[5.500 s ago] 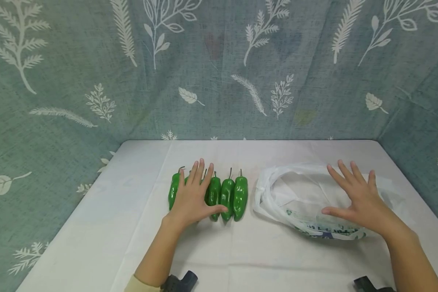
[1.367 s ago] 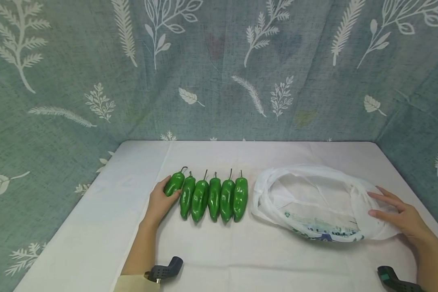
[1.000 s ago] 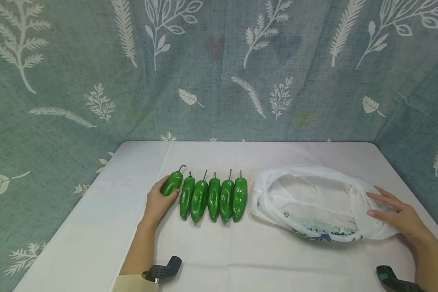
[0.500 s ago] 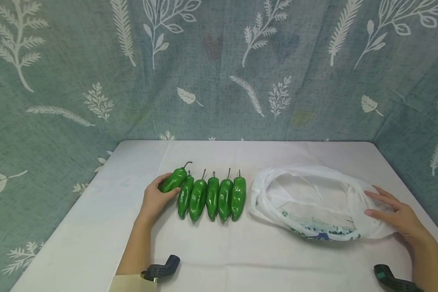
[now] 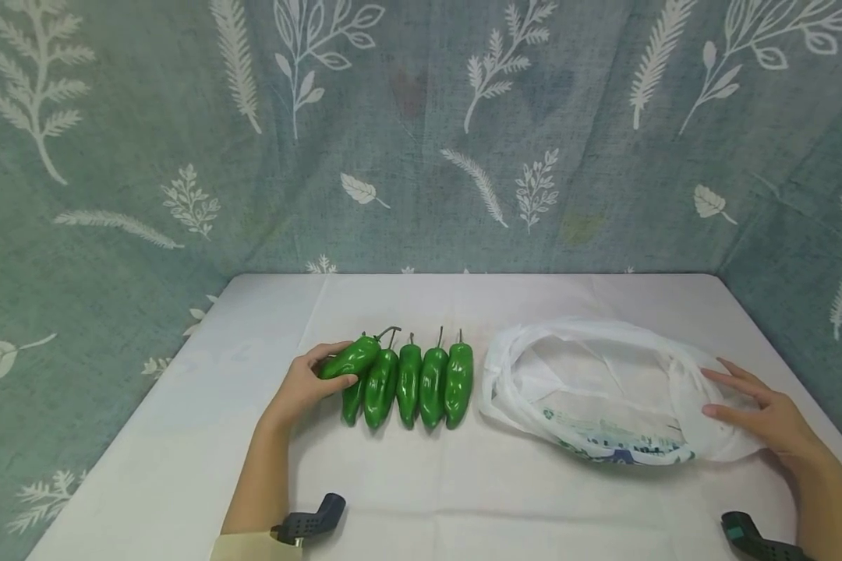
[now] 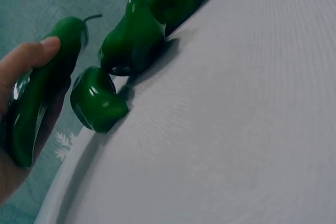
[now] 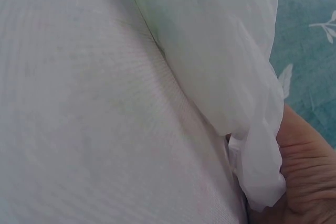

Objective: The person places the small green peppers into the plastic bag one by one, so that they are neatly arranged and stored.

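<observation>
A glossy green chili pepper (image 5: 351,358) lies tilted in my left hand (image 5: 307,389), held between thumb and fingers, stem pointing up and to the right. It overlaps the leftmost of several green peppers (image 5: 408,382) lined up on the table, stems away from me. In the left wrist view the held pepper (image 6: 44,87) is apart from the other peppers (image 6: 134,40). At the right, a white plastic bag (image 5: 511,382) with green and blue print lies with its mouth spread wide. My right hand (image 5: 775,417) rests on its right side, fingers fairly straight.
A white cloth (image 5: 519,506) covers the table. Behind and on both sides hangs a grey-green curtain (image 5: 421,195) with white leaf patterns. Dark wrist devices (image 5: 316,518) show on both forearms.
At first both hands were spread above the peppers and bag. The left hand then took the leftmost pepper, raised it and tilted it rightward over its neighbour. The right hand has stayed at the bag lately.
</observation>
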Demonstrator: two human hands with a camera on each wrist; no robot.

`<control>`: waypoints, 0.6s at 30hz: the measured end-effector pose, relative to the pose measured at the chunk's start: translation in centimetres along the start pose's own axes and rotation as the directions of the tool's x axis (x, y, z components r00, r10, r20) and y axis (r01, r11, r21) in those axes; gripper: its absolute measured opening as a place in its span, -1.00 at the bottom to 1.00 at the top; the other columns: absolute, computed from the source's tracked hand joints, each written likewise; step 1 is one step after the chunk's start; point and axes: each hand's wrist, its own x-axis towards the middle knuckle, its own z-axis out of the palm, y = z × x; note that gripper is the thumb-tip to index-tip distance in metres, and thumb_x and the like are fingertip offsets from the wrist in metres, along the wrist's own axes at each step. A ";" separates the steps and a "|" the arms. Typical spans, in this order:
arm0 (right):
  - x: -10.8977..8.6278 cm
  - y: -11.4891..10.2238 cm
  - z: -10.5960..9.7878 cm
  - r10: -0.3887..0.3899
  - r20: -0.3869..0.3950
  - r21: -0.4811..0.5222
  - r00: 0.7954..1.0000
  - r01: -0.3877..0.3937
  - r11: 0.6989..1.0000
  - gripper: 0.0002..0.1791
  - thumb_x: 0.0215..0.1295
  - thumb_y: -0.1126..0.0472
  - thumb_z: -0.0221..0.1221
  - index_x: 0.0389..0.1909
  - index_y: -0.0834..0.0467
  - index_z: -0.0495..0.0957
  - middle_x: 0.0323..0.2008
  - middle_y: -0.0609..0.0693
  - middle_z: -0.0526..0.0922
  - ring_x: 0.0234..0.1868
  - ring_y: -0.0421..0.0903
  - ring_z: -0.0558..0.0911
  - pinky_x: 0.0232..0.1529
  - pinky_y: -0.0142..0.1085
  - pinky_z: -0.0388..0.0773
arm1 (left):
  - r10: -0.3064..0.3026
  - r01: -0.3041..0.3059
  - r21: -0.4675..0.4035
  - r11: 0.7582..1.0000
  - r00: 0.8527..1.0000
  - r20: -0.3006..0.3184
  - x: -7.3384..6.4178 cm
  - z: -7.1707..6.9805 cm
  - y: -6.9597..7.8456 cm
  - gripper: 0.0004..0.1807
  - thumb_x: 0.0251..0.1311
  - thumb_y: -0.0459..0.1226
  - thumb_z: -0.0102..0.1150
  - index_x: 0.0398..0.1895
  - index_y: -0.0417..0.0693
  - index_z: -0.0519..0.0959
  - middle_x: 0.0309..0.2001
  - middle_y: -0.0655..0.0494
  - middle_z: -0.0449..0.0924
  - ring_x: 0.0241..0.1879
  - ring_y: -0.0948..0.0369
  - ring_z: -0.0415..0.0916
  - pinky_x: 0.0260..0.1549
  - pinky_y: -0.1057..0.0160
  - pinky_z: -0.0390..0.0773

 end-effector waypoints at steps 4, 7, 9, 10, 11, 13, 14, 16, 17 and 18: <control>-0.1 0.0 -0.1 -0.005 0.000 -0.012 1.000 0.005 1.000 -0.30 0.20 0.06 0.26 0.36 0.04 0.28 0.26 -0.71 -0.14 0.43 0.30 -0.36 0.22 0.40 -0.42 | 0.037 -0.034 -0.036 0.999 0.996 0.078 0.3 0.2 0.1 -0.36 -0.02 -0.18 0.42 0.21 0.03 0.47 0.19 -0.01 0.47 0.16 0.01 0.38 0.11 0.04 0.37; 0.0 -0.1 -0.1 -0.018 0.010 -0.009 1.000 0.018 1.000 -0.31 0.21 0.07 0.26 0.36 0.06 0.28 0.25 -0.72 -0.11 0.43 0.30 -0.36 0.22 0.40 -0.42 | 0.034 -0.030 -0.035 0.999 0.993 0.110 0.5 0.3 0.4 -0.35 -0.01 -0.17 0.41 0.23 0.06 0.46 0.21 -0.01 0.45 0.18 0.00 0.36 0.12 0.02 0.35; 0.0 -0.2 -0.1 -0.028 0.014 -0.006 1.000 0.028 1.000 -0.31 0.21 0.08 0.26 0.36 0.07 0.28 0.24 -0.72 -0.10 0.44 0.29 -0.36 0.23 0.40 -0.41 | 0.026 -0.022 -0.036 0.999 0.993 0.115 0.7 0.4 0.6 -0.34 -0.01 -0.16 0.41 0.24 0.07 0.45 0.24 -0.02 0.43 0.21 -0.01 0.34 0.14 -0.01 0.34; 0.1 -0.2 -0.1 -0.031 0.015 -0.004 0.999 0.031 1.000 -0.31 0.21 0.08 0.26 0.35 0.07 0.28 0.24 -0.73 -0.09 0.44 0.28 -0.36 0.23 0.40 -0.42 | 0.023 -0.019 -0.037 0.999 0.993 0.116 0.9 0.5 0.8 -0.34 0.00 -0.16 0.40 0.25 0.06 0.45 0.25 -0.02 0.41 0.22 -0.01 0.33 0.16 -0.02 0.34; 0.1 -0.2 -0.1 -0.034 0.012 -0.002 0.999 0.034 0.999 -0.31 0.20 0.08 0.26 0.35 0.07 0.28 0.23 -0.73 -0.09 0.44 0.28 -0.36 0.23 0.40 -0.42 | 0.021 -0.017 -0.038 0.999 0.993 0.116 1.0 0.6 1.0 -0.34 0.00 -0.16 0.40 0.25 0.06 0.45 0.26 -0.03 0.40 0.23 -0.02 0.33 0.17 -0.03 0.34; 0.1 -0.1 -0.2 -0.040 0.008 0.002 0.999 0.040 0.999 -0.31 0.20 0.09 0.26 0.35 0.07 0.28 0.22 -0.74 -0.08 0.44 0.27 -0.36 0.23 0.40 -0.42 | 0.023 -0.018 -0.045 0.999 0.993 0.114 1.4 0.8 1.3 -0.34 0.00 -0.17 0.40 0.25 0.04 0.45 0.26 -0.03 0.40 0.25 -0.02 0.32 0.18 -0.04 0.34; 0.1 -0.1 -0.2 -0.040 0.007 0.005 0.999 0.040 0.999 -0.31 0.20 0.10 0.27 0.35 0.06 0.29 0.22 -0.74 -0.07 0.44 0.27 -0.36 0.23 0.40 -0.42 | 0.024 -0.019 -0.047 0.999 0.993 0.113 1.6 0.8 1.4 -0.34 0.00 -0.17 0.41 0.24 0.04 0.45 0.26 -0.03 0.40 0.25 -0.01 0.32 0.18 -0.03 0.34; 0.0 0.1 -0.2 -0.038 0.003 0.009 0.999 0.038 0.999 -0.31 0.20 0.10 0.27 0.35 0.05 0.29 0.21 -0.75 -0.07 0.44 0.28 -0.36 0.23 0.40 -0.42 | 0.034 -0.029 -0.046 0.999 0.993 0.114 2.0 1.1 1.8 -0.35 0.00 -0.17 0.41 0.23 0.03 0.46 0.24 -0.02 0.43 0.22 0.00 0.35 0.16 -0.02 0.37; 0.0 0.1 -0.3 -0.037 0.002 0.011 0.999 0.037 0.999 -0.32 0.19 0.10 0.27 0.35 0.04 0.30 0.21 -0.75 -0.06 0.44 0.28 -0.36 0.23 0.40 -0.42 | 0.039 -0.034 -0.046 0.998 0.993 0.116 2.2 1.2 2.0 -0.35 -0.01 -0.18 0.42 0.22 0.04 0.47 0.22 -0.01 0.44 0.21 0.00 0.36 0.15 -0.02 0.38; 0.0 0.2 -0.3 -0.035 0.002 0.010 0.999 0.035 0.999 -0.32 0.19 0.10 0.27 0.35 0.04 0.30 0.21 -0.75 -0.06 0.44 0.28 -0.35 0.23 0.40 -0.42 | 0.047 -0.042 -0.045 0.998 0.992 0.120 2.4 1.4 2.2 -0.36 -0.01 -0.18 0.42 0.22 0.04 0.47 0.21 -0.01 0.45 0.19 0.01 0.38 0.14 -0.01 0.39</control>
